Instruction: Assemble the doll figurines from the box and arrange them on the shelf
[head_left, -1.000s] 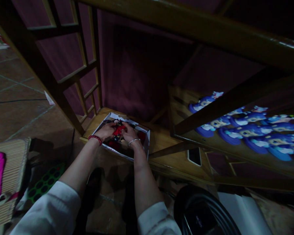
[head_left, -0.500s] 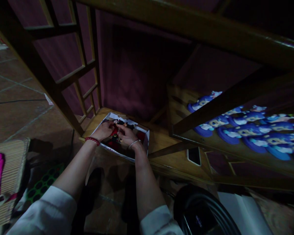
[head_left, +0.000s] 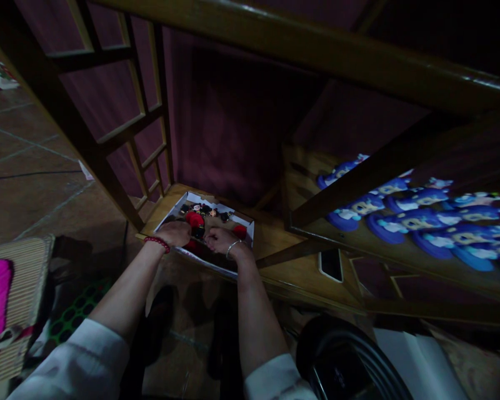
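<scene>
A shallow white cardboard box (head_left: 198, 198) on the low wooden shelf holds several small figurines. Along its far side lies a row of dark figurines (head_left: 208, 210), and a red-and-black figurine (head_left: 195, 220) is in the middle. My left hand (head_left: 175, 234), with a red bead bracelet, is over the box's near left part with curled fingers beside that figurine. My right hand (head_left: 222, 241), wearing a silver bangle, is closed with fingertips together over the near middle. What either hand grips is hidden. Another red piece (head_left: 239, 230) sits at the right end.
A phone (head_left: 330, 265) lies on the shelf to the right. Several blue figurines (head_left: 420, 219) stand on a higher wooden shelf. Wooden bars (head_left: 145, 119) frame the left side. A coiled black hose (head_left: 350, 355) and a mat-topped seat (head_left: 29, 294) are near the floor.
Both hands have drawn back from the box's middle toward its near side and moved slightly apart. The far row and the red-and-black figurine are now more exposed.
</scene>
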### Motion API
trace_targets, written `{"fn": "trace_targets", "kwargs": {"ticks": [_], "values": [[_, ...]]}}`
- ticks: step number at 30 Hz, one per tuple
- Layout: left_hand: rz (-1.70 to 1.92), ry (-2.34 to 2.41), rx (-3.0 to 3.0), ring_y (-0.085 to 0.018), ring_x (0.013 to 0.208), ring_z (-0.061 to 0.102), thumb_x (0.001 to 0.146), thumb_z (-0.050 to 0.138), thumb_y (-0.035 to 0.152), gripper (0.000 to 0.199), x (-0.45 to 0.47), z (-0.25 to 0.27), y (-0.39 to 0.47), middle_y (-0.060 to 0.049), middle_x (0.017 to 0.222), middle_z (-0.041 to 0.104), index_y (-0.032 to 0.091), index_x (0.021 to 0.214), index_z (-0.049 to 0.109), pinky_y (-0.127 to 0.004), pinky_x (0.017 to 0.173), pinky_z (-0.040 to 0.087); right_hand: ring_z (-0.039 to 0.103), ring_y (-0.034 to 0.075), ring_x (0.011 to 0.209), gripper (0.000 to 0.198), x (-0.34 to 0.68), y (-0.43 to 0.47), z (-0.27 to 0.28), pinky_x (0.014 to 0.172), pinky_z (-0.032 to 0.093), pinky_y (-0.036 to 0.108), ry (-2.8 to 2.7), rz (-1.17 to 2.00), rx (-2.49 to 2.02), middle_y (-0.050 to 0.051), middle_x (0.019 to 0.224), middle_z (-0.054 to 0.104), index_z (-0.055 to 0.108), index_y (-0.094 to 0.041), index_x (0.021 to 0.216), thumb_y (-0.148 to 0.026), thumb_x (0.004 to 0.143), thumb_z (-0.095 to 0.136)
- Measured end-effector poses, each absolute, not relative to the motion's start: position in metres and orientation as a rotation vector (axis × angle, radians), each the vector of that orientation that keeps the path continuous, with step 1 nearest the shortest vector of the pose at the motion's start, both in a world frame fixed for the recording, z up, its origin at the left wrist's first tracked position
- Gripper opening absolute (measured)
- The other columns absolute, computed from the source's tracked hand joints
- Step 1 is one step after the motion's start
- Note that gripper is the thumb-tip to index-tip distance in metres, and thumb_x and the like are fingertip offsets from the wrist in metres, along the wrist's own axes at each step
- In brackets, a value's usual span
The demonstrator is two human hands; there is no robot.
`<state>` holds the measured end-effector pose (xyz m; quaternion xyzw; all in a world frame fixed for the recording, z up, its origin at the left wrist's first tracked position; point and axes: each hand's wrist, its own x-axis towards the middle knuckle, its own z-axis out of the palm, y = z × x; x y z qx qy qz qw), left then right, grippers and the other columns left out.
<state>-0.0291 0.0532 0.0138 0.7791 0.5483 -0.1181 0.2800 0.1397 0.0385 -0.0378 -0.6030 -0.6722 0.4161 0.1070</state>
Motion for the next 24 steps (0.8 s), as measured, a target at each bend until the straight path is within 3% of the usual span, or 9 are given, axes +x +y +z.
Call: {"fn": "trace_targets", "kwargs": {"ticks": [10,17,24], "values": [[-0.301,1.360,2.054,-0.020,0.086,0.057,0.065,0.047,0.017,0.024,-0.025,0.013,0.054,-0.008,0.092,0.065,0.020,0.080,0.065,-0.027,0.075,0.042,0.057,0.011,0.066,0.021,0.141,0.036,-0.023,0.066,0.045,0.024,-2.068,1.154,-1.830,-0.001,0.073,0.062,0.061,-0.023,0.090,-0.017,0.075,0.048],[-0.163,1.290,2.077,-0.020,0.091,0.055,0.069,0.042,0.015,0.030,-0.022,0.008,0.056,-0.006,0.096,0.063,0.021,0.090,0.063,-0.028,0.081,0.039,0.055,0.017,0.095,0.031,0.147,0.037,-0.016,0.082,0.041,0.028,-2.084,1.002,-1.846,0.002,0.102,0.061,0.057,-0.026,0.104,-0.017,0.078,0.043],[-0.097,1.441,2.083,-0.022,0.096,0.054,0.074,0.041,0.022,0.033,-0.029,0.004,0.063,-0.008,0.104,0.060,0.021,0.102,0.058,-0.031,0.084,0.039,0.051,0.019,0.105,0.040,0.152,0.038,-0.021,0.090,0.038,0.031,-2.000,1.038,-1.896,0.006,0.114,0.056,0.051,-0.023,0.115,-0.015,0.077,0.046]]}}
